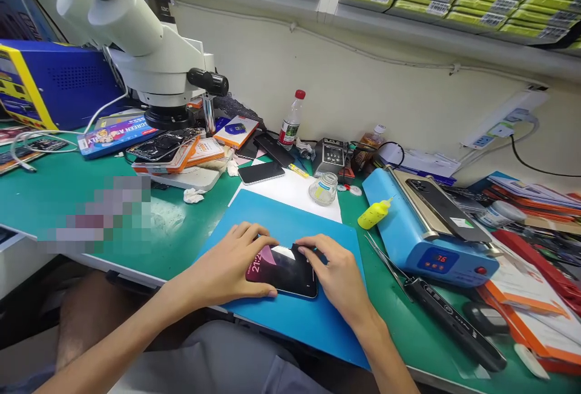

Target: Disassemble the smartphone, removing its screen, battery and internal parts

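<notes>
A smartphone lies face up on the blue mat, its screen lit with a pink picture and clock digits. My left hand grips the phone's left end, thumb on the near edge and fingers along the far edge. At the far right part of the screen, my right hand pinches a small black piece between thumb and forefinger. What that piece is cannot be made out. The right hand's other fingers are curled beside the phone.
A blue heating plate with another phone on it stands at right. Near it lie tweezers, a black pen-like tool and a yellow bottle. Behind the mat is a glass jar; a microscope stands left.
</notes>
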Demonstrator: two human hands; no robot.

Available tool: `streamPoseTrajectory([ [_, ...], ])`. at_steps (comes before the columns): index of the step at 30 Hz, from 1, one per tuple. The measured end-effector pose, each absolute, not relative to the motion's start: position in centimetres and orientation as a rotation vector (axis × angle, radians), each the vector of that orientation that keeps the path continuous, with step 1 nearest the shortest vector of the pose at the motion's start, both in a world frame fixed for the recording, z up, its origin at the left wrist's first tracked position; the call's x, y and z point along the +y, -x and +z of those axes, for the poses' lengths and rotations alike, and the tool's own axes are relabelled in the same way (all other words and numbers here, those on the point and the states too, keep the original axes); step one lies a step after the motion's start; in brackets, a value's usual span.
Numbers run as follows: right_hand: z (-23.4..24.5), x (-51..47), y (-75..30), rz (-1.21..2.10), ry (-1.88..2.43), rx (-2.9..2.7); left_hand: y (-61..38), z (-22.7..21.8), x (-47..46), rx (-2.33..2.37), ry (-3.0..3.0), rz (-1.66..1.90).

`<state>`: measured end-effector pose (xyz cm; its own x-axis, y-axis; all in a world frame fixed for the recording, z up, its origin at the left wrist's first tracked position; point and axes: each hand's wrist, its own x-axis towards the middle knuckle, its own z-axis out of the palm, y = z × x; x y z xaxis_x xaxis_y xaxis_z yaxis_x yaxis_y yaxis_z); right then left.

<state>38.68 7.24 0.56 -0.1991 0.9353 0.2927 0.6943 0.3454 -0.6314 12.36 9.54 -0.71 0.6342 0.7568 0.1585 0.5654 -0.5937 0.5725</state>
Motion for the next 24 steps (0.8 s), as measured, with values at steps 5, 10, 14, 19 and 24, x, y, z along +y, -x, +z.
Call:
streamPoseTrajectory([
  [5,0.4,7.3,-38.6,0.459,1.399,-1.983,-12.4,-0.5,9.6,1.042,-2.362,0.521],
  [10,0.1,7.3,-38.6,0.434,1.393,-1.988,-12.4,-0.6,9.6,1.046,-2.372,0.559],
  [14,0.0,7.5,-38.9,0.432,1.391,-2.008,-12.3,-0.8,9.6,1.031,-2.386,0.598],
  [19,0.4,8.1,-39.0,0.497,1.425,-2.006,-12.3,-0.9,9.7,1.019,-2.389,0.595],
  [24,1.3,8.2,-38.9,0.600,1.482,-1.941,-12.4,-0.9,9.7,1.036,-2.386,0.592],
])
